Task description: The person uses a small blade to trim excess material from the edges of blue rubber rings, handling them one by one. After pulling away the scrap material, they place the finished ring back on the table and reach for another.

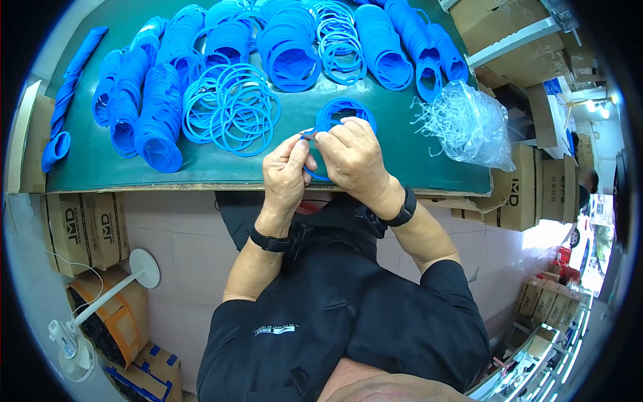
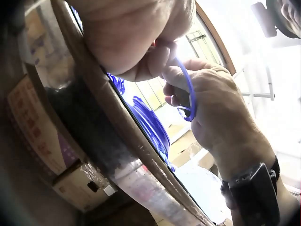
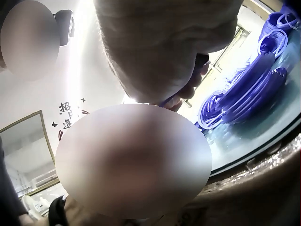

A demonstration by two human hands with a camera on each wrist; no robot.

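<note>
Both hands meet over the front edge of the green table (image 1: 402, 157), thumbs and fingers close together. My left hand (image 1: 284, 171) pinches a thin blue ring (image 2: 190, 87). Its band runs across to my right hand (image 1: 351, 154), which also grips it with curled fingers. Between the fingertips shows a small dark piece (image 1: 309, 135), mostly hidden; I cannot tell what it is. Part of the ring hangs below the hands in the head view. Just behind the right hand lie some darker blue rings (image 1: 365, 109) on the table.
A loose heap of light blue rings (image 1: 231, 110) lies left of the hands. Long stacks of blue rings (image 1: 288, 57) line the back. To the right sits a clear plastic bag (image 1: 479, 134) with stringy scraps. A twisted blue roll (image 1: 74, 80) lies far left; cartons (image 1: 84, 228) stand below.
</note>
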